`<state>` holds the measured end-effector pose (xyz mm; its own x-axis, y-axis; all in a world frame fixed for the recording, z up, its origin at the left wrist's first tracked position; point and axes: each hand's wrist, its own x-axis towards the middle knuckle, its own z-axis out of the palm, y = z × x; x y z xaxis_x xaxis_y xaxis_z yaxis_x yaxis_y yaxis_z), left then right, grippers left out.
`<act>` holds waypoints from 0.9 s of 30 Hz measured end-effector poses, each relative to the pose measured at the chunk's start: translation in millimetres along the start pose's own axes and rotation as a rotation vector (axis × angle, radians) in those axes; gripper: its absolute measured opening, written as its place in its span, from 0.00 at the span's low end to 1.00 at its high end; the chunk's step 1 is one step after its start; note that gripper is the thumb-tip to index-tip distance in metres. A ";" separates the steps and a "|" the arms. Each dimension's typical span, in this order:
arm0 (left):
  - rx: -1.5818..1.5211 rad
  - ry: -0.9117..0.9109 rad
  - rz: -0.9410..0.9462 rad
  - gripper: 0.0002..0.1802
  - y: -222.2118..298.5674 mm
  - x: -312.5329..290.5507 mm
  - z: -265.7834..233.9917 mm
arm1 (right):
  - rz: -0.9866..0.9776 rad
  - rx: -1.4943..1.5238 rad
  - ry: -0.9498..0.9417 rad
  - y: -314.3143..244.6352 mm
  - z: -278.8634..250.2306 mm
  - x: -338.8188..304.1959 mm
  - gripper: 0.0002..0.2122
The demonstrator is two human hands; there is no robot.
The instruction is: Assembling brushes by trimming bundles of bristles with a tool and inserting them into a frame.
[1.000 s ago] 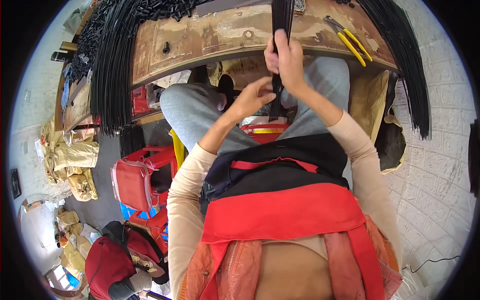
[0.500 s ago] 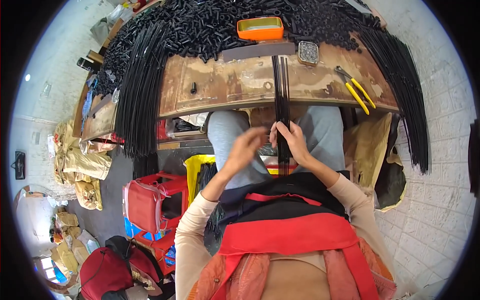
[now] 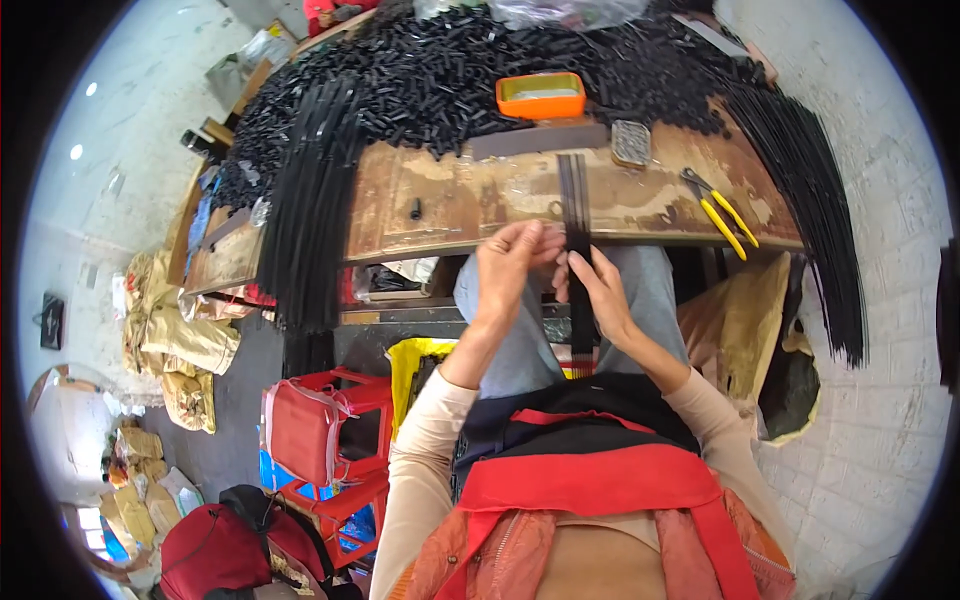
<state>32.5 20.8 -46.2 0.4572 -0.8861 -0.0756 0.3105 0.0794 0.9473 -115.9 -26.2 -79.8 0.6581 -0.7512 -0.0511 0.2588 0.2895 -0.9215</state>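
Note:
A narrow bundle of thin black rods [image 3: 575, 205] stands upright in front of me, its upper end over the worn wooden table [image 3: 500, 185] and its lower end at my lap. Wrapped round the bundle from its right side is my right hand [image 3: 602, 290], below the table edge. My left hand [image 3: 508, 262] is just left of the rods, fingers curled together and their tips close against the bundle. Whatever those fingers pinch is too small to name. A short black tube-like piece [image 3: 416, 208] lies alone on the table to the left.
Yellow-handled pliers [image 3: 725, 215] lie at the right. Behind the rods are a grey strip [image 3: 540, 141], a small tin of metal bits [image 3: 630, 143] and an orange tin [image 3: 540, 96]. Black pieces [image 3: 420, 80] heap at the back. Rod bundles hang off the left [image 3: 312, 210] and right [image 3: 805, 210].
My left hand has moved up and right, closing in beside the rods. My right hand still grips the bundle. The whole view has shifted slightly, so the table sits lower and further right.

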 end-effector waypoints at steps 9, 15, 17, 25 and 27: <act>-0.093 -0.009 -0.079 0.14 2.1 -3.1 -5.3 | -0.068 -0.058 0.023 0.6 8.4 1.9 0.11; -0.037 0.025 -0.141 0.13 -1.6 0.2 -6.6 | -0.047 -0.071 0.059 1.0 9.6 2.5 0.09; -0.047 -0.022 -0.159 0.13 -2.5 2.2 -4.0 | -0.064 -0.073 0.059 -1.2 7.6 3.3 0.09; 0.160 -0.066 -0.151 0.16 45.8 10.5 -36.5 | 0.028 -0.013 0.042 4.5 8.0 6.7 0.09; 0.344 -0.010 -0.091 0.15 64.4 45.6 -70.9 | 0.039 0.019 0.056 5.1 3.8 5.7 0.09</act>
<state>132.5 17.9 -10.8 0.4323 -0.8869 -0.1629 0.0501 -0.1567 0.9864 -108.1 -26.8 -83.3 0.6279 -0.7707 -0.1086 0.2472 0.3297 -0.9112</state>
